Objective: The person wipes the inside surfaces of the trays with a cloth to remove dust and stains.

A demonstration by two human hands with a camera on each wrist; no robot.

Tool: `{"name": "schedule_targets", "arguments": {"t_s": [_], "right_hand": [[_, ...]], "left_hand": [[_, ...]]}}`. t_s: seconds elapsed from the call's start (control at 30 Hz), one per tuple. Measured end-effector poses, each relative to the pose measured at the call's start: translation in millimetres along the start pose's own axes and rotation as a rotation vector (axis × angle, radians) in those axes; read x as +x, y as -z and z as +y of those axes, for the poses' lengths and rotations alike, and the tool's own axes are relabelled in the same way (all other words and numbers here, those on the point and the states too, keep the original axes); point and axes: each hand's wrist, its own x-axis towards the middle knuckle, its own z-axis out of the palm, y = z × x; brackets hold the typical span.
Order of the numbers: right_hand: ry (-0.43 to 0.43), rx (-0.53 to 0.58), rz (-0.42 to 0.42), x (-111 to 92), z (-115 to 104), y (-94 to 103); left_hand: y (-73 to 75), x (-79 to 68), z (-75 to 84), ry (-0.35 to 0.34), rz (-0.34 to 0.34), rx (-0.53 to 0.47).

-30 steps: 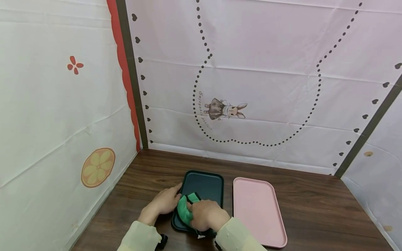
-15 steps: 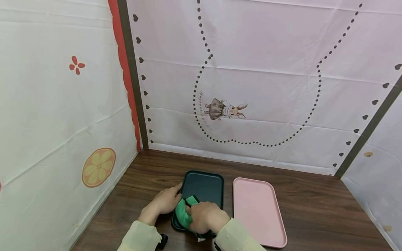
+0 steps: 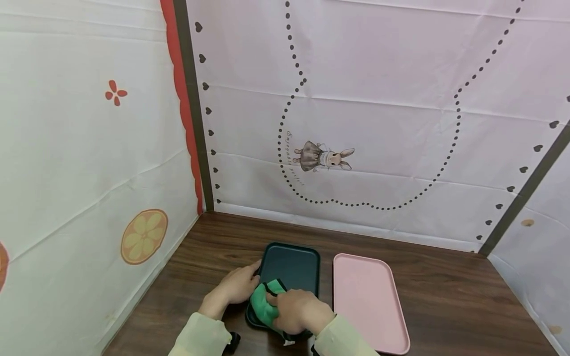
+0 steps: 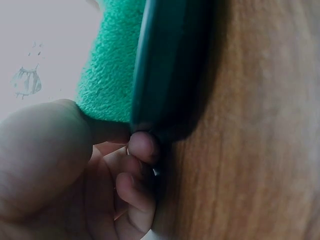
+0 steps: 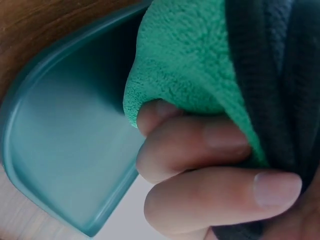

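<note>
A dark teal rectangular tray (image 3: 291,264) lies on the wooden table. At its left edge my left hand (image 3: 238,286) holds the rim; the left wrist view has the thumb over the rim (image 4: 141,60) and curled fingertips (image 4: 143,146) against the outer side. My right hand (image 3: 297,310) grips a bunched green cloth (image 3: 263,304) with dark edging, pressing it into the tray's near left part. In the right wrist view, curled fingers (image 5: 185,150) dig into the fluffy cloth (image 5: 185,55), with the tray's bare corner (image 5: 65,150) beside them. The near right corner is hidden behind my right hand.
A pink rectangular tray (image 3: 367,301) lies just right of the dark one. The brown wooden table (image 3: 445,277) is bordered by printed white cloth walls at the back (image 3: 378,148), left (image 3: 67,148) and right. A small black object (image 3: 232,342) sits by my left sleeve.
The green cloth under my right hand has shifted slightly toward me across the tray. My left hand stays at the left rim. The head view has turned a little to the left.
</note>
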Motion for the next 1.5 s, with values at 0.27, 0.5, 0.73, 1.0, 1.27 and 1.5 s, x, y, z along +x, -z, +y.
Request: {"name": "schedule_targets", "arguments": {"t_s": [0.27,0.5,0.73,1.0,1.27,1.5], "right_hand": [[0.001,-0.008,0.01,-0.8,2.4,-2.1],[-0.01,0.001,0.014,-4.9,6.4,-3.4],[-0.02,0.011,0.02,-7.9,10.3,-3.8],[-0.047,0.044,0.019,-10.6,15.8,-5.3],[-0.052,0.033,0.05,-12.8,19.6,-6.7],[-0.055,0.034,0.074,-16.4,21.8,-7.8]], "left_hand": [[-1.8,1.1,-0.1,-0.007,0.0,0.005],[-3.1,-0.5,1.9,-0.039,0.005,-0.008],[-2.0,-2.5,3.2,-0.032,0.01,-0.018],[-1.9,-2.1,1.2,-0.031,0.006,-0.027],[-1.4,-2.5,0.1,-0.035,0.002,-0.03],[-0.8,-1.9,-0.8,-0.033,0.012,-0.01]]}}
